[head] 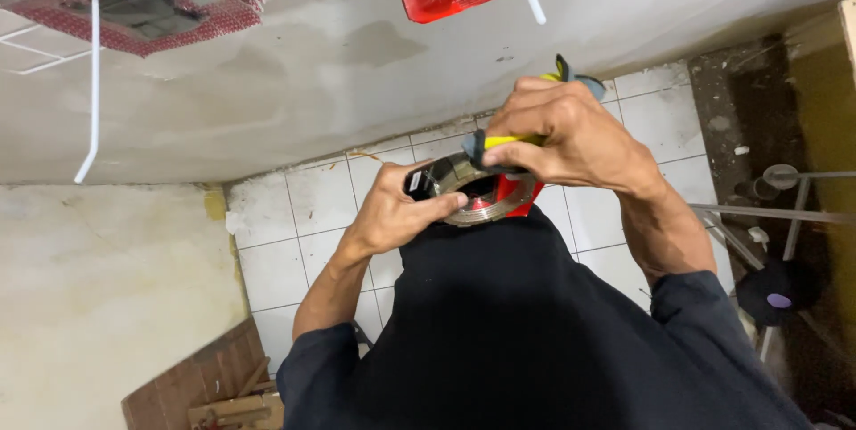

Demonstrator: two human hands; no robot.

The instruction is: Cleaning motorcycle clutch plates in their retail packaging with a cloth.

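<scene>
Two hands: left hand (pixel 392 212) grips disc (pixel 477 198), right hand (pixel 562 131) clasps yellow tool (pixel 513 139) lying crosswise.

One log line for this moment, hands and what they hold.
left hand: grips power tool | right hand: holds yellow-handled pliers at tool | below: white tiled floor

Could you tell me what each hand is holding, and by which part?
Left hand grips the round metal disc assembly by its rim; right hand holds yellow-handled pliers by the handles.
</scene>
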